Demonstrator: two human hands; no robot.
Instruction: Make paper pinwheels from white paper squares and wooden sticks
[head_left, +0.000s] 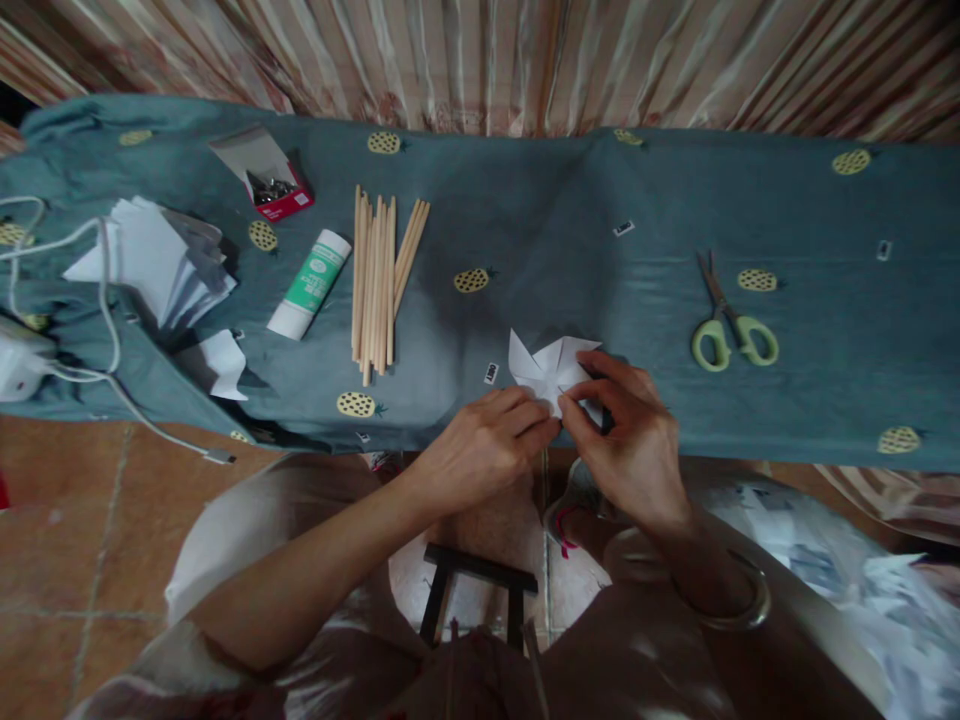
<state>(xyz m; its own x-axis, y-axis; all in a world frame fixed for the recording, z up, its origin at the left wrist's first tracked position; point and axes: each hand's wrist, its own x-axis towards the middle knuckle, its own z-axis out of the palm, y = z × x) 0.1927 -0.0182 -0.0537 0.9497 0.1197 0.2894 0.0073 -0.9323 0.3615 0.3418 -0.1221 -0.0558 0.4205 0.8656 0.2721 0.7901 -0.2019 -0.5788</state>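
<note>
A white folded paper piece (551, 365) with pointed flaps lies near the front edge of a table covered in blue-grey cloth (525, 230). My left hand (484, 450) pinches the paper's near edge from the left, fingers closed. From the right, my right hand (634, 435) pinches the same paper, thumb and fingers pressed together at its middle. The two hands nearly touch over the paper. A bangle sits on my right wrist.
A bundle of wooden sticks (379, 275), a glue stick (309, 283), a small red box of clips (266, 180), a stack of white paper (161, 260) and a white cable lie at the left. Green-handled scissors (727, 325) lie at the right. A black stool (476, 590) stands below.
</note>
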